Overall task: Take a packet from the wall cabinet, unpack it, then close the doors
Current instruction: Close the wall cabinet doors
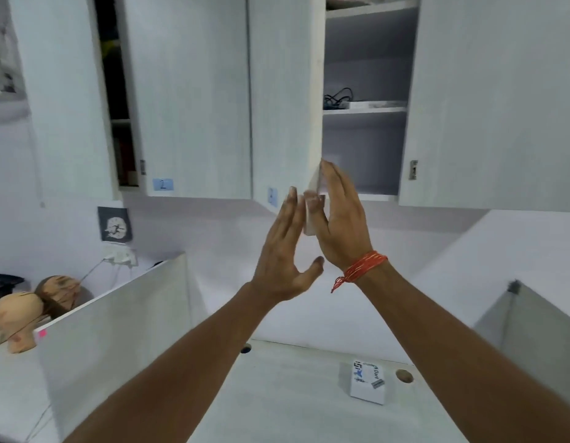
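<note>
The wall cabinet [366, 145] stands open, with pale shelves and a tangle of black cables on the middle shelf. Its left door [283, 91] swings out toward me, nearly edge-on. My right hand [338, 219], with an orange thread at the wrist, grips the lower free edge of this door, thumb on one face and fingers on the other. My left hand [287, 251] is held flat with fingers apart beside the door's outer face; I cannot tell if it touches. A small white packet [368, 383] with printed labels lies on the table [277, 394] below.
The cabinet's right door [488, 91] hangs wide open. A neighbouring door marked 2 [194, 91] is ajar over a dark compartment. A white partition [117, 314] rises on the left, with two mannequin heads [18, 318] behind it. Another panel [533, 330] stands at right.
</note>
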Action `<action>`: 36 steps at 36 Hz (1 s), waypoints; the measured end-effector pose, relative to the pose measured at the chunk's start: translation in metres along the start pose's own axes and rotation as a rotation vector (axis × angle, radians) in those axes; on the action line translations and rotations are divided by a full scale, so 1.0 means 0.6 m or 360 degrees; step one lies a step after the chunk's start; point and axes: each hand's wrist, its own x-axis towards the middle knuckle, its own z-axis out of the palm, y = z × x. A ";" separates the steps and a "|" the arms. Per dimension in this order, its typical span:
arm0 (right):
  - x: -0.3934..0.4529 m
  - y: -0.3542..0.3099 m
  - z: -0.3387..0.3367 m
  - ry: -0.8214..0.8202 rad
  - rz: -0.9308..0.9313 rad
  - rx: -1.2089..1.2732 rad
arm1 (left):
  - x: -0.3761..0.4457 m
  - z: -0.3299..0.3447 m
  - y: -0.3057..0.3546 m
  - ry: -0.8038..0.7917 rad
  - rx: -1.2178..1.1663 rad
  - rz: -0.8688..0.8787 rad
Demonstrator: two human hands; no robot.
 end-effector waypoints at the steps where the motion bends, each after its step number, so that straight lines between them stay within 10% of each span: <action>1: 0.000 0.019 -0.012 0.0020 0.0053 -0.0031 | 0.009 0.021 0.006 -0.0045 0.0008 0.0016; 18: 0.054 0.434 -0.076 -0.0167 0.0565 -0.1095 | 0.182 0.348 -0.053 -0.0724 0.0456 -0.0191; 36: 0.062 0.556 -0.026 -0.0004 0.0559 -0.1020 | 0.205 0.442 -0.129 -0.0699 0.0765 -0.0191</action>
